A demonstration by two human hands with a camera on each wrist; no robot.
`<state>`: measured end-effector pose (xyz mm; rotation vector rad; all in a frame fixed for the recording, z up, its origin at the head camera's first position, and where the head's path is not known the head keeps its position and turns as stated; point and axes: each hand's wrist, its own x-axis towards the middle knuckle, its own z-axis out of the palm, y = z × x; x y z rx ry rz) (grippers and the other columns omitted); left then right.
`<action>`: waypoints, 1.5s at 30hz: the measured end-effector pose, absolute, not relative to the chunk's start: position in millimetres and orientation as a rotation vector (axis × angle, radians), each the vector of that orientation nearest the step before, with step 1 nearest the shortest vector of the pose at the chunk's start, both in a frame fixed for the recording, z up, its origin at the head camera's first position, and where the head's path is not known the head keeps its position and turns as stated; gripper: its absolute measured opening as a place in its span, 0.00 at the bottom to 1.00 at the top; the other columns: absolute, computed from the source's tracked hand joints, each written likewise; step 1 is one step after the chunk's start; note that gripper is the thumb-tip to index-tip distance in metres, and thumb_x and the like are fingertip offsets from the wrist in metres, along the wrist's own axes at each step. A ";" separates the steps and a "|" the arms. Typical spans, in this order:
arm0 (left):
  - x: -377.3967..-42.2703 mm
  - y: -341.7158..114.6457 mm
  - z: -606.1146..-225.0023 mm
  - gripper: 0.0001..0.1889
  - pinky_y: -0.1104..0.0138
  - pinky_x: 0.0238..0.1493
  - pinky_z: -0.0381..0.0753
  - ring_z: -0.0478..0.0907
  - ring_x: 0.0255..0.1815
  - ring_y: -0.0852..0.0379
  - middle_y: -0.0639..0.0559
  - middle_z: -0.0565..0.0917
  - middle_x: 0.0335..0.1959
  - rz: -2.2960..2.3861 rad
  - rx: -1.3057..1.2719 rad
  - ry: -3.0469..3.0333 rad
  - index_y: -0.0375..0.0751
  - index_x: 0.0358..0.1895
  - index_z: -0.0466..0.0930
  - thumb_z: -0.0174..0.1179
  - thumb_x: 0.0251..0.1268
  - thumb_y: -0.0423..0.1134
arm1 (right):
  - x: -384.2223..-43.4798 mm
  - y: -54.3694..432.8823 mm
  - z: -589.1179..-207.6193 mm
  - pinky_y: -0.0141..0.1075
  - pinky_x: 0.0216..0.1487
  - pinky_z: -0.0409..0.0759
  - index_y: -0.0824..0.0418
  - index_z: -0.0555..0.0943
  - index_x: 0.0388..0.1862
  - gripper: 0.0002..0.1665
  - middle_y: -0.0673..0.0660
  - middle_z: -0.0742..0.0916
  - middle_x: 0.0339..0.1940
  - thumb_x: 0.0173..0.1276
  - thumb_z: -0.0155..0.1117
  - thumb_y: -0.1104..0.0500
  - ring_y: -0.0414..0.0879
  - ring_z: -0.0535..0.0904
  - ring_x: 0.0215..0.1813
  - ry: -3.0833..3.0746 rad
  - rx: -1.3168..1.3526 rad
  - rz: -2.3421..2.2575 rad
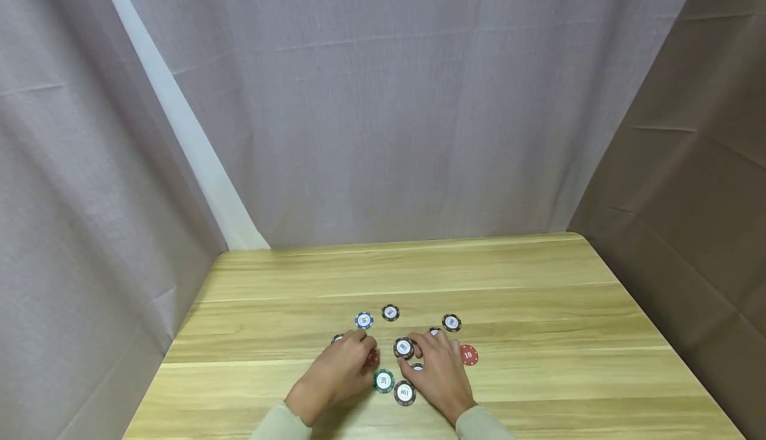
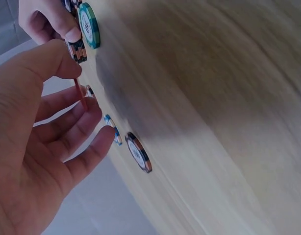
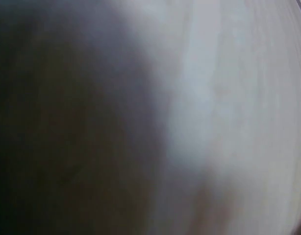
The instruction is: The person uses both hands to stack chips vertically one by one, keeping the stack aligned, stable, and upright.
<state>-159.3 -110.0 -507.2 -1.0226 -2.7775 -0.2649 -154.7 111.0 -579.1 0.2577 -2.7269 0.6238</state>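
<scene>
red chip [image 1: 371,358]: partly covered | black chip stack [image 1: 403,347]: face-up, right of red

The wood-grained table [image 1: 538,280] is bordered along its far and left edges by greyish-mauve curtain [image 1: 419,127]. Above the far left corner a pale strip [image 1: 179,121] is exposed; the right edge is flanked by darker brown fabric [image 1: 688,181].

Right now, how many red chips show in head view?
2: one red chip pinched in the left hand, another red chip on the table beside the right hand. The hands may hide more.
</scene>
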 end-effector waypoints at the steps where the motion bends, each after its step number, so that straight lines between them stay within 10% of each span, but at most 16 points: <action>1: -160.7 -108.2 -507.4 0.07 0.67 0.42 0.84 0.77 0.37 0.59 0.57 0.78 0.34 -0.268 -1.027 -2.773 0.45 0.36 0.82 0.70 0.57 0.37 | -154.9 111.2 -578.6 0.38 0.44 0.63 0.48 0.88 0.54 0.26 0.40 0.88 0.42 0.60 0.77 0.38 0.38 0.68 0.41 -2.728 0.256 0.623; 15: -168.7 -91.3 -508.6 0.25 0.61 0.55 0.87 0.86 0.51 0.50 0.47 0.88 0.49 -0.410 -0.955 -2.837 0.36 0.60 0.83 0.72 0.60 0.39 | -152.2 110.7 -578.0 0.36 0.44 0.62 0.49 0.88 0.55 0.29 0.38 0.84 0.36 0.59 0.76 0.38 0.37 0.67 0.40 -2.725 0.260 0.621; 45: -174.6 -65.9 -521.7 0.14 0.67 0.54 0.86 0.87 0.50 0.54 0.49 0.90 0.48 -0.820 -0.999 -2.784 0.37 0.54 0.86 0.68 0.67 0.27 | -150.9 110.2 -576.9 0.36 0.42 0.61 0.49 0.87 0.55 0.28 0.38 0.84 0.38 0.59 0.75 0.37 0.37 0.65 0.40 -2.729 0.258 0.577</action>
